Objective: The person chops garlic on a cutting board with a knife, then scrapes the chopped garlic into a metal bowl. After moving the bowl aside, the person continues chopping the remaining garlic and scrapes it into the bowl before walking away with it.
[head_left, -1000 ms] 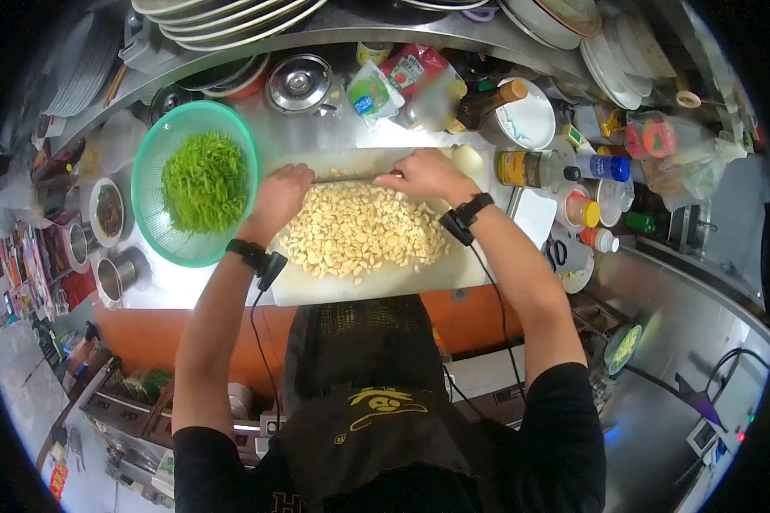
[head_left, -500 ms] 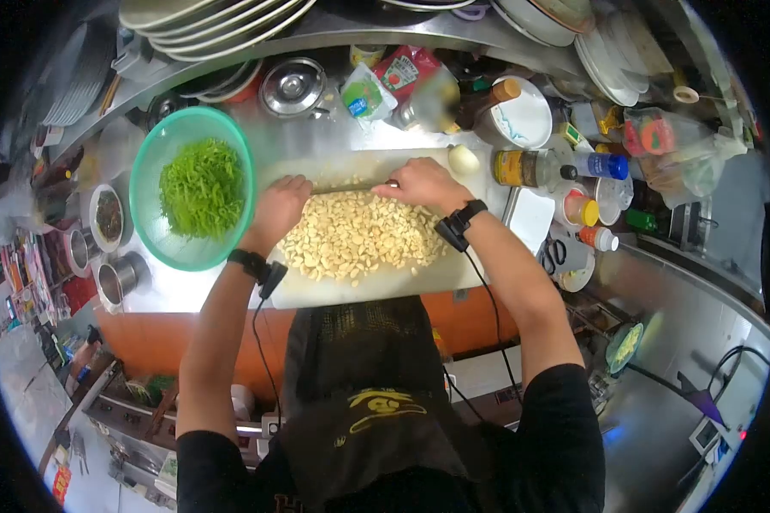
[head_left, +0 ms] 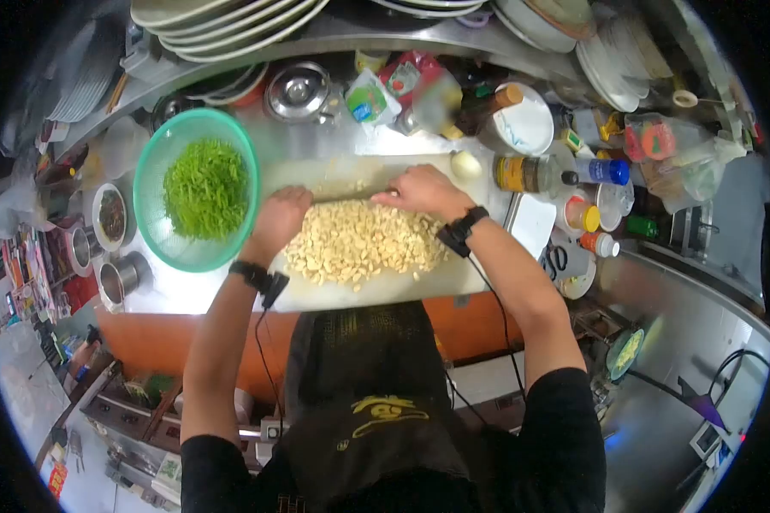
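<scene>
Chopped garlic point(head_left: 364, 244), in a wide pale heap, lies on the white cutting board point(head_left: 316, 295). Along the heap's far edge runs a knife point(head_left: 340, 201), its blade seen as a thin dark strip. My right hand point(head_left: 423, 190) is closed around the knife's handle end. At the blade's other end my left hand point(head_left: 284, 214) has its fingers closed against the tip; the exact grip is partly hidden. A few garlic bits lie on the board beyond the blade. A pale round bulb point(head_left: 464, 165) sits at the board's far right corner.
Left of the board stands a green colander point(head_left: 139, 192) of shredded greens point(head_left: 204, 190). Jars and bottles, including a yellow-labelled jar point(head_left: 522, 171), crowd the right side. A lidded metal pot point(head_left: 298, 90) and packets stand behind. Stacked plates point(head_left: 231, 34) rest on the shelf above.
Both hands and the knife have shifted slightly toward me over the garlic's far edge. The whole view has also moved a little, with the colander appearing slightly farther right.
</scene>
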Action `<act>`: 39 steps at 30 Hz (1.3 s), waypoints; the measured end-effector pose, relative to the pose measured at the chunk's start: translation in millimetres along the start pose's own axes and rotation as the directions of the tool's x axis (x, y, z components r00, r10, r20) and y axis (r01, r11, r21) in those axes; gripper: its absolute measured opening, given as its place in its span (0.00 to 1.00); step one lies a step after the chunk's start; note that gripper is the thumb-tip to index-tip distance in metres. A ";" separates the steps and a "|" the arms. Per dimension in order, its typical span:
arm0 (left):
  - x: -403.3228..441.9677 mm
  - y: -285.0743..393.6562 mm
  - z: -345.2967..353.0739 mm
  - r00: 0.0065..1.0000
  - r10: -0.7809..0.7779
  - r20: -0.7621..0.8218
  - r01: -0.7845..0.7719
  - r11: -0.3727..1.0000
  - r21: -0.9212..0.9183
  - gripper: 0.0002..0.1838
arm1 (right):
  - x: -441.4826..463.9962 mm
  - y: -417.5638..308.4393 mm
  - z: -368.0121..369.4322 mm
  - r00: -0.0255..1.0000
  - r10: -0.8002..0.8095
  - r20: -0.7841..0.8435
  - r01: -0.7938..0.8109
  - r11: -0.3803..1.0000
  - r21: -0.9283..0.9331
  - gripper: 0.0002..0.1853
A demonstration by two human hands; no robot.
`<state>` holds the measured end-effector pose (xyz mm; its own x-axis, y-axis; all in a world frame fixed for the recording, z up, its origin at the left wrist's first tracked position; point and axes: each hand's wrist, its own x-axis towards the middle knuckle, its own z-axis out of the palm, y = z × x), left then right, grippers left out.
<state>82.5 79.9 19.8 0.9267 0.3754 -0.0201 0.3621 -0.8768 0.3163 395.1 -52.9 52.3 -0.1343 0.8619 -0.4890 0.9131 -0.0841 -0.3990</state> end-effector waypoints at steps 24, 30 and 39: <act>-14.5 3.8 10.8 0.994 0.025 -0.109 -0.019 0.998 0.056 0.04 | -3.3 -8.1 14.7 1.000 -0.022 0.000 0.022 1.000 -0.020 0.40; -14.0 13.3 -11.3 0.994 0.002 -0.108 0.005 0.998 0.056 0.04 | -19.1 -14.3 -10.7 0.998 -0.034 -0.053 0.034 0.999 0.000 0.41; -8.9 1.3 7.1 0.988 0.059 -0.146 -0.051 0.997 0.056 0.05 | -3.2 -11.8 -4.9 0.999 0.018 0.029 -0.018 1.000 0.012 0.41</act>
<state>75.5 73.3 13.6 0.9216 0.3631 0.1372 0.3195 -0.9104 0.2630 386.7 -52.2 62.4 -0.1289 0.8455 -0.5182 0.9106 -0.1060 -0.3994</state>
